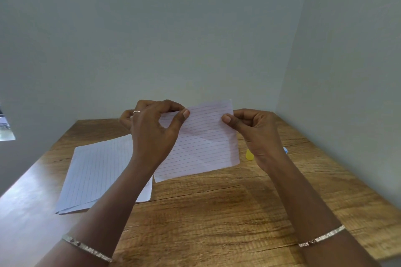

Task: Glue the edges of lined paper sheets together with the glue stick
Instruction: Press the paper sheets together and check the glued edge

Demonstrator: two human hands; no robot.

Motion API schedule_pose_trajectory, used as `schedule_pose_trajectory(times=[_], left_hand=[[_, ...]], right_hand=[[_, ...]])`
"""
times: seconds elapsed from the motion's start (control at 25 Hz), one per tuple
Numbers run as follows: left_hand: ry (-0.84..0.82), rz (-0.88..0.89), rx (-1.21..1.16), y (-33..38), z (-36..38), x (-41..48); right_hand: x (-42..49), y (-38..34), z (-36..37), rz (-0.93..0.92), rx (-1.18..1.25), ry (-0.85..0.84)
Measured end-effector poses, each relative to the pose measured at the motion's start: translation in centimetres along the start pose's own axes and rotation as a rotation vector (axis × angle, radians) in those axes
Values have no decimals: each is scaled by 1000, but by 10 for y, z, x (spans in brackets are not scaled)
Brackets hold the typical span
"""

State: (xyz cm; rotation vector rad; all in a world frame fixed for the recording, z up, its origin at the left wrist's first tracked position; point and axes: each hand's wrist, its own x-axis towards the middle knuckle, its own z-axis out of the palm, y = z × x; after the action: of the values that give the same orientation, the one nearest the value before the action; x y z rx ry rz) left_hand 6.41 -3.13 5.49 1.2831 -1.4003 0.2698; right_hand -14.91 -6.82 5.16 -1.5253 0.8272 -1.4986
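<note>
- Step in hand: I judge this to be alignment or inspection of a joint, not glue application. The held sheet (204, 147) is lifted off the bench (217, 212). Faint diagonal edges show through it, so it looks like more than one layer. I cannot tell whether those layers are bonded.
- Location of task items:
  - The held sheet hangs above the middle of the bench, toward the far edge.
  - A stack of lined sheets (97, 171) lies flat near the left edge.
  - The yellow glue stick (249, 154) sits near the right edge, mostly hidden behind the right hand.
  - A small blue and white item (285, 149) just beside the glue stick may be its cap. Too little of it shows to confirm.
- Left hand (152, 130): it pinches the upper left edge of the held sheet between thumb and forefinger. The other fingers are curled behind the paper.
- Right hand (253, 134): it pinches the upper right edge, with the thumb on the near face and the fingers behind.
- Relation of the hands: they are apart, both are clamped on the held sheet, and the paper spans the gap between them. Neither hand touches the glue stick.
- Next move, as I judge it:
  - Lower the held sheet until its bottom edge rests on the bench.
  - Release the right hand only, and reach for the glue stick behind it.
  - The left hand should pin the paper flat, because a thin sheet will buckle under the stroke of the stick.
</note>
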Motion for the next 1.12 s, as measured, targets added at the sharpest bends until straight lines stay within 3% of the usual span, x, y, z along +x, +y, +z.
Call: schedule_pose_trajectory(times=[0.4, 1.12], left_hand=[[63, -45, -27, 6, -4, 1], [71, -194, -258, -2, 0, 1]], right_hand=[[-1, -2, 0, -37, 13, 92], [1, -3, -9, 11, 14, 54]])
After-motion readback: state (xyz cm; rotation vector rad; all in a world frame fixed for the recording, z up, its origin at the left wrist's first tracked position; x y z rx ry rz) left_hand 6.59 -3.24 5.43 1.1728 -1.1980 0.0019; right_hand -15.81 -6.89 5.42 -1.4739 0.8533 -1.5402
